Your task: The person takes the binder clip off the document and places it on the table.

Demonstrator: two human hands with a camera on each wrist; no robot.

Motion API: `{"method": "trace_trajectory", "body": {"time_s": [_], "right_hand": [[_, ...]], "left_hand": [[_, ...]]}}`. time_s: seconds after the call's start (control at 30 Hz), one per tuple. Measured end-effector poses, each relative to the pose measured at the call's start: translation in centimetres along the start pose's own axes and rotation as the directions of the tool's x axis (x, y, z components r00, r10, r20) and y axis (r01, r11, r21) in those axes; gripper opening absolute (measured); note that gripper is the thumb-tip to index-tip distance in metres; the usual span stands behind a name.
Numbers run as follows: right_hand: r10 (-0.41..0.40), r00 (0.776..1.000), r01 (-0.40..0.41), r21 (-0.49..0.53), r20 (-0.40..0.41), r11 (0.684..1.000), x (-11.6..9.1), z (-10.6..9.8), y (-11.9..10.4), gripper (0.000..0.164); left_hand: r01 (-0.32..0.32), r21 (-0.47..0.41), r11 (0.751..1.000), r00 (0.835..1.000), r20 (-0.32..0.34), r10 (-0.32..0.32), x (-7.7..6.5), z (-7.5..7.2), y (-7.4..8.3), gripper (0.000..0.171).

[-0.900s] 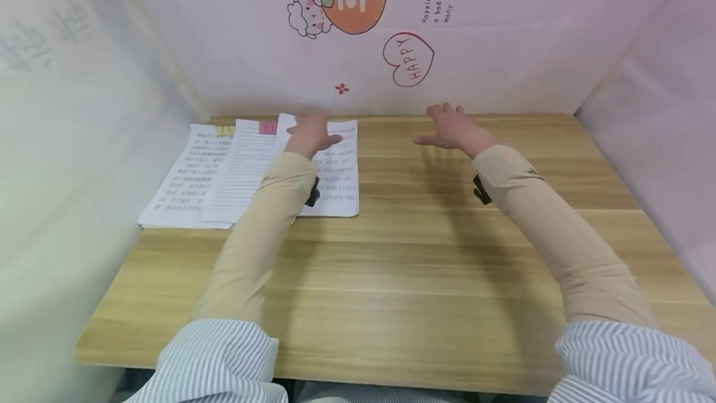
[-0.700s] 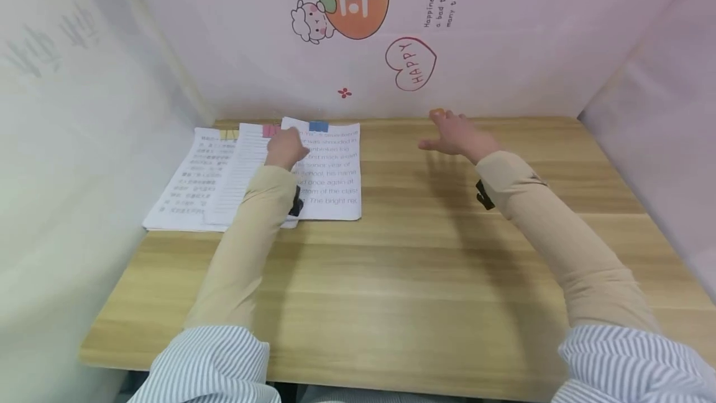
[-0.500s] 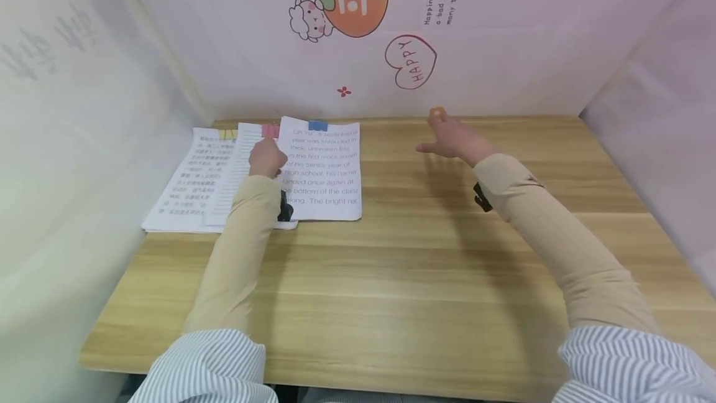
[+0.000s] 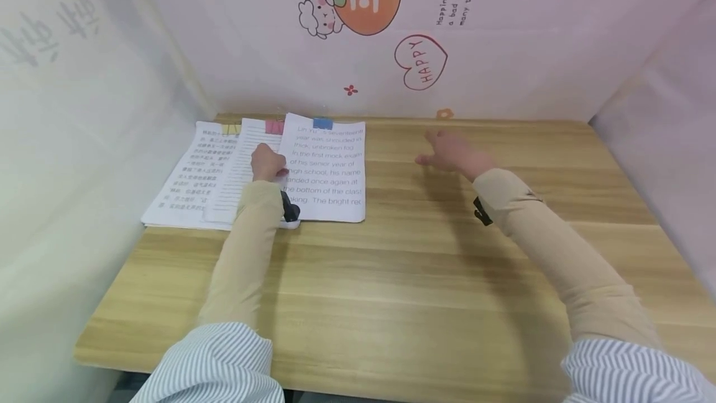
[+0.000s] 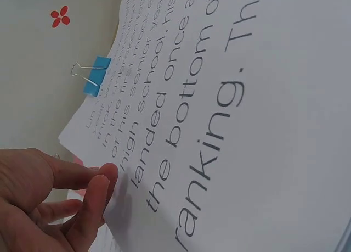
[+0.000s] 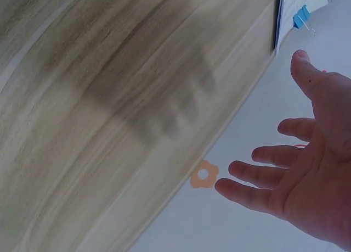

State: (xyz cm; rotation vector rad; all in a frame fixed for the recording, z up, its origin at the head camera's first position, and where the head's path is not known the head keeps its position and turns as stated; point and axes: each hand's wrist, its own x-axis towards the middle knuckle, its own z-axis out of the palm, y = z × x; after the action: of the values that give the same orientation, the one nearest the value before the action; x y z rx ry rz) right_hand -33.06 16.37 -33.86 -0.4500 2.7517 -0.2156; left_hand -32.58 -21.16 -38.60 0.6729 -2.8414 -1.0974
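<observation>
My left hand (image 4: 267,163) is over the left edge of a stack of printed English pages (image 4: 330,173) held by a blue binder clip (image 4: 322,123). In the left wrist view, thumb and index fingertips (image 5: 109,178) come close together in front of that edge, with no paper visible between them; whether they touch it is unclear. Beneath this hand lies a ruled stack (image 4: 229,185) with a pink binder clip (image 4: 274,127). My right hand (image 4: 453,153) hovers above the table's far side, fingers spread, holding nothing; its shadow falls on the wood.
Farthest left lies another printed stack (image 4: 181,185) with a yellow binder clip (image 4: 230,129), partly under the ruled one. The wooden table (image 4: 380,303) meets a white printed back wall (image 4: 520,36). White side walls (image 4: 100,142) close in both ends.
My left hand has moved left, from over the blue-clipped pages to their left edge. My right hand has drawn back slightly from the rear wall. The stacks lie where they were.
</observation>
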Motion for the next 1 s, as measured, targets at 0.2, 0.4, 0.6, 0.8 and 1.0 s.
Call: {"method": "trace_trajectory", "body": {"time_s": [0.2, 0.4, 0.6, 0.8, 1.0], "right_hand": [[-0.016, 1.000, 0.016, 0.004, -0.006, 1.000, 0.2, 0.8, -0.5, 0.078], [-0.035, 0.999, 0.035, -0.013, -0.019, 0.999, 0.7, 1.6, -0.9, 0.073], [-0.055, 0.998, 0.056, 0.018, -0.029, 0.998, 1.2, 2.4, -1.3, 0.070], [-0.104, 0.994, 0.105, 0.024, -0.039, 0.994, 1.5, 3.2, -1.7, 0.070], [-0.124, 0.992, 0.126, 0.081, -0.030, 0.989, 1.9, 4.0, -2.2, 0.069]], "left_hand": [[0.018, -0.019, 1.000, 1.000, -0.001, -0.019, 0.4, 0.5, -0.5, 0.034], [0.030, -0.082, 0.996, 0.999, 0.020, -0.028, 1.0, 1.2, -1.1, 0.032], [0.102, -0.214, 0.971, 0.990, 0.116, -0.079, 0.7, 1.3, -0.8, 0.040], [0.129, -0.283, 0.950, 0.983, 0.161, -0.086, 0.3, 1.8, -0.6, 0.041], [0.146, -0.368, 0.918, 0.977, 0.200, -0.075, -0.6, 2.8, -0.6, 0.042]]}}
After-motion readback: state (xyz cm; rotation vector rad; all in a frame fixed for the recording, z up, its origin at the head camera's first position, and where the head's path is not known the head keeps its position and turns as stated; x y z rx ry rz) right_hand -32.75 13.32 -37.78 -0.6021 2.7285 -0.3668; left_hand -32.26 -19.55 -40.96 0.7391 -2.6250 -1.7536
